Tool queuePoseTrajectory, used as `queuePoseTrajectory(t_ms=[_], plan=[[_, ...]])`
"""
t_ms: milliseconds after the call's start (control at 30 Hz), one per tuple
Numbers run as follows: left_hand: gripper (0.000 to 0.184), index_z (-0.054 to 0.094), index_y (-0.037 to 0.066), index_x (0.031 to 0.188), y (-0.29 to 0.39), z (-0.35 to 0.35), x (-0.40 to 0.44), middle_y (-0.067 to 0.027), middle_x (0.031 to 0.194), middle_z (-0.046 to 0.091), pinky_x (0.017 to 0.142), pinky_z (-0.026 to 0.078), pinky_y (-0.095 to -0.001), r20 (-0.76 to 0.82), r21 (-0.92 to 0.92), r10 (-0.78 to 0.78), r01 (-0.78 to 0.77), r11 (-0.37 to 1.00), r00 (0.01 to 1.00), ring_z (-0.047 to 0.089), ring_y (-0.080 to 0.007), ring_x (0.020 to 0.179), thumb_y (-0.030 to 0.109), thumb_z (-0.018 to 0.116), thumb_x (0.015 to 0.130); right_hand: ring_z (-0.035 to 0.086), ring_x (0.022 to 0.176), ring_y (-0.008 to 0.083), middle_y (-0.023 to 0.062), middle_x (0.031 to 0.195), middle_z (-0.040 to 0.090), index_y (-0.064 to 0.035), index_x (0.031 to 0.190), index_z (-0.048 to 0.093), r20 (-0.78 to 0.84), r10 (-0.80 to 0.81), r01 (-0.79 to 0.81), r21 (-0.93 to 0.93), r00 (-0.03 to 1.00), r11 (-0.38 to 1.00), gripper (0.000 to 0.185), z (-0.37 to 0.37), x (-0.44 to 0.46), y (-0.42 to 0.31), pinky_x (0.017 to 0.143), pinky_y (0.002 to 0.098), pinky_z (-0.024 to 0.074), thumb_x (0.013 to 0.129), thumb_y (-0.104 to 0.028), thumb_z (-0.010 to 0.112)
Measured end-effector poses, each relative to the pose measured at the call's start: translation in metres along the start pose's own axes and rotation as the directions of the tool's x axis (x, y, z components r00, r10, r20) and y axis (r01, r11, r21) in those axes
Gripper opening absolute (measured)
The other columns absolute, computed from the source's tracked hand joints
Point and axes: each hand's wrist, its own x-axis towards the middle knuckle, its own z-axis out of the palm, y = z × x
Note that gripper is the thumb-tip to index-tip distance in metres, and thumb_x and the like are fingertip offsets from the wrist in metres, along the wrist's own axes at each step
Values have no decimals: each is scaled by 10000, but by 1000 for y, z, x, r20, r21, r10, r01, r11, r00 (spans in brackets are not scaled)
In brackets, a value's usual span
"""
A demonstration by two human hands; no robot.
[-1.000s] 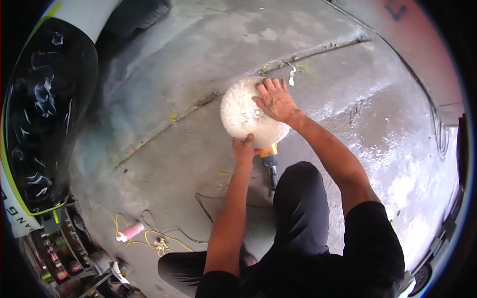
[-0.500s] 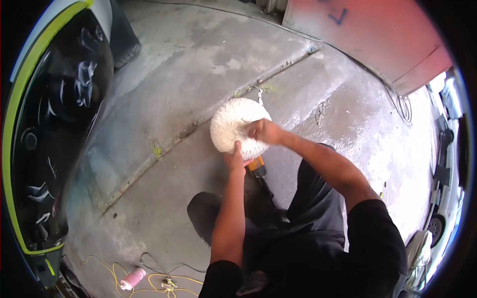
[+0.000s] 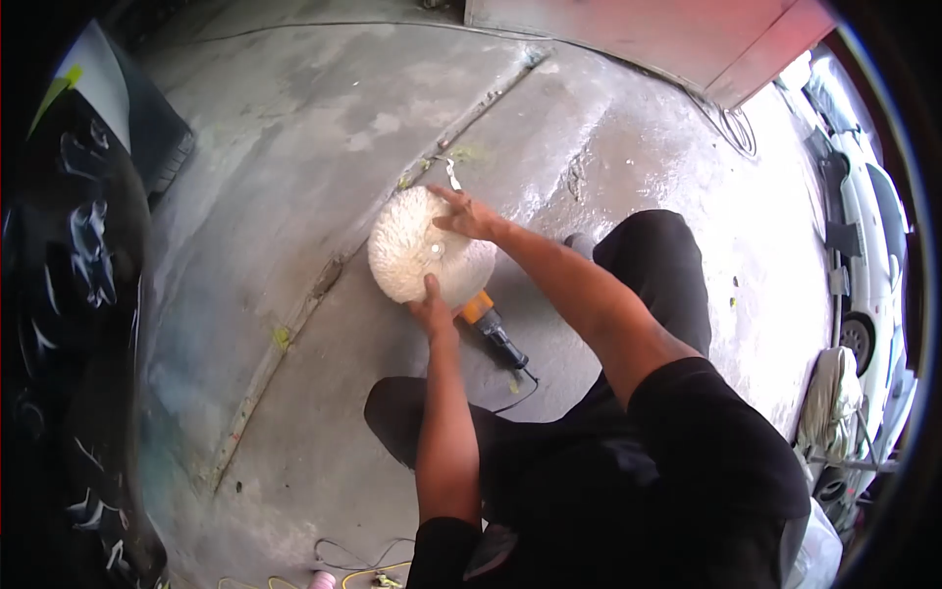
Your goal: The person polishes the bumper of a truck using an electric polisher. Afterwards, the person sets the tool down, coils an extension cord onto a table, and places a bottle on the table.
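Observation:
A round, fluffy white polishing pad (image 3: 402,250) faces up in front of me, with a small hole at its middle. Beneath it, the orange and black body of a polisher (image 3: 491,324) points down to the right, its cord trailing from the end. My left hand (image 3: 432,312) grips the pad's lower edge, thumb on top and fingers mostly hidden below. Across the pad's upper right lies my right hand (image 3: 466,216), its fingers spread and touching the fleece.
A glossy black car panel (image 3: 78,314) stands close on the left. A reddish-white cabinet (image 3: 638,39) is at the back, with a coiled cable (image 3: 736,133) beside it. White cars (image 3: 863,226) line the right. A pink spool (image 3: 322,580) lies near the bottom by yellow cord.
My right hand has gone from closed fingers near the pad's middle to spread fingers at its upper edge. The view has shifted, and more of the polisher shows.

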Motion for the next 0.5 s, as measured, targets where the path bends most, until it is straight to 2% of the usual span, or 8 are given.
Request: queuePoseTrajectory(t_ms=[67, 133, 200, 267, 333, 400, 433, 500], plan=[[753, 256, 167, 1560, 7, 1, -5, -180, 1504, 466, 866, 595, -618, -13, -33, 36, -37, 999, 999, 542, -428, 1288, 346, 703, 981, 563, 1301, 337, 202, 1469, 549, -121, 1533, 445, 187, 149, -217, 424, 971, 879, 781, 6, 2, 14, 1074, 432, 454, 870, -336, 798], [750, 269, 155, 1561, 7, -6, 5, -180, 1507, 467, 910, 565, -604, -2, -67, 88, -88, 994, 996, 546, -411, 1290, 329, 708, 980, 574, 1287, 274, 174, 1459, 577, -92, 1521, 474, 222, 182, -255, 367, 958, 894, 812, -4, 15, 9, 1077, 389, 453, 846, -370, 828], [746, 281, 143, 1563, -6, -24, 13, -179, 1510, 469, 954, 534, -591, 2, -80, 135, -135, 988, 991, 549, -395, 1292, 311, 714, 978, 611, 1221, 236, 141, 1339, 663, -52, 1465, 535, 504, 58, -360, 527, 862, 770, 767, -18, 29, 8, 1056, 368, 467, 824, -339, 844], [691, 374, 102, 1524, -56, -35, 12, -181, 1487, 498, 1020, 481, -494, -85, 178, 332, -313, 933, 939, 559, -335, 1283, 279, 732, 961, 628, 1172, 205, 103, 1264, 702, -35, 1417, 583, 529, 77, -392, 515, 845, 762, 721, 4, 51, 23, 1037, 347, 474, 803, -298, 855], [584, 500, 58, 1423, -74, -11, -11, -175, 1388, 577, 1008, 480, -393, -47, 336, 348, -313, 888, 936, 580, -260, 1227, 264, 749, 936, 636, 1141, 204, 93, 1269, 702, -39, 1400, 602, 594, -183, -307, 626, 784, 717, 702, -18, 57, 9, 1011, 337, 483, 797, -290, 861], [646, 479, -62, 1410, -98, 7, -8, -190, 1356, 590, 1018, 502, -399, 170, 599, 456, -459, 656, 874, 573, -252, 1234, 132, 799, 883, 646, 1072, 182, 91, 1213, 721, -26, 1371, 621, 619, -226, -361, 674, 752, 645, 681, -5, 65, 3, 991, 337, 490, 786, -273, 867], [646, 479, -62, 1410, -104, 12, 1, -190, 1356, 590, 1018, 502, -399, 127, 608, 478, -449, 654, 869, 573, -252, 1234, 132, 799, 883, 670, 1064, 203, 122, 1195, 728, -23, 1359, 626, 543, -176, -247, 616, 821, 748, 668, 13, 67, 5, 982, 351, 500, 793, -290, 858], [507, 603, 4, 1329, -111, 17, 18, -167, 1307, 648, 1001, 505, -434, -24, 457, 103, -81, 886, 994, 615, -281, 1210, 195, 782, 895, 698, 1075, 280, 194, 1185, 723, -31, 1373, 608, 371, -174, -10, 445, 912, 895, 668, 22, 58, -8, 965, 392, 518, 813, -320, 829]])
